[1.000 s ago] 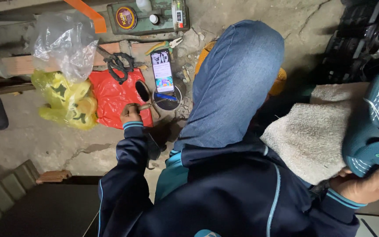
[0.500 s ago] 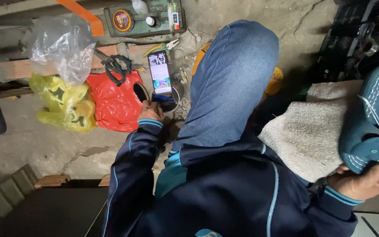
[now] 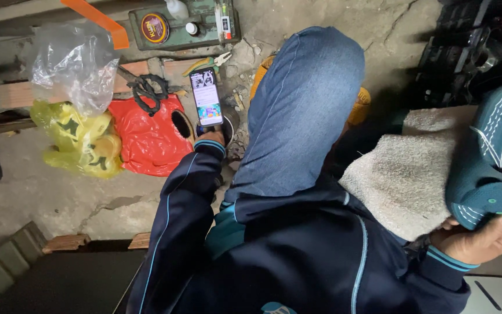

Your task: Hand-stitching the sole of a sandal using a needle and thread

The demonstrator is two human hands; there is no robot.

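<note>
1. One smartphone (image 3: 206, 96) shows, its screen lit and facing up, held just above a dark round can (image 3: 226, 125) on the cracked concrete floor (image 3: 59, 192).
2. One left hand (image 3: 211, 138) is visible only in part, past the dark sleeve cuff; its fingers close on the phone's lower end, with the arm stretched forward and down beside the raised knee in blue trousers (image 3: 303, 104).
3. One right hand (image 3: 476, 239) sits at the lower right, thumb pressed along the bottom edge of a teal clog-style shoe (image 3: 492, 157), gripping it from beneath; the forearm is bent close to the body.
4. One grey-white towel (image 3: 402, 174) lies between the shoe and the knee, touching the shoe.
5. Three plastic bags lie to the left of the phone: one clear (image 3: 74, 70), one yellow (image 3: 79, 142), one red (image 3: 146, 136), the yellow and red touching.
6. One pair of black-handled scissors (image 3: 144, 87) rests at the red bag's upper edge.
7. One green metal box (image 3: 184, 23) stands beyond the phone, carrying small bottles.
</note>
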